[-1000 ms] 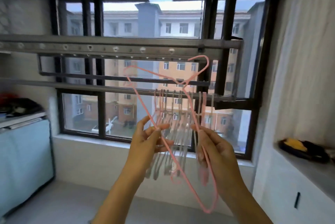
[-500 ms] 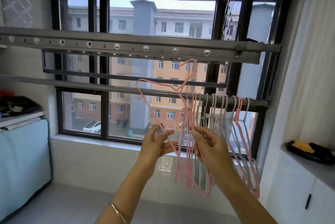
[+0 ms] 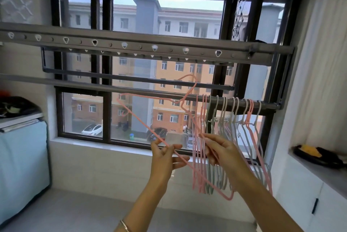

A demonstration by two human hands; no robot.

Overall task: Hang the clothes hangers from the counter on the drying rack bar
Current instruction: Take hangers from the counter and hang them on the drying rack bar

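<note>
The pink hanger [image 3: 142,123] looks like thin coated wire: light, springy, and apt to twist or snag on its neighbours. I judge it best held near the neck, where I can steer the hook. It sits tilted in the air, its hook just above the drying rack bar [image 3: 93,87], left of the hung hangers [image 3: 223,111] on that bar. Below the bar, my left grip [image 3: 165,156] pinches its long straight wire. My right grip [image 3: 219,151] pinches a shoulder, in front of the hung row.
</note>
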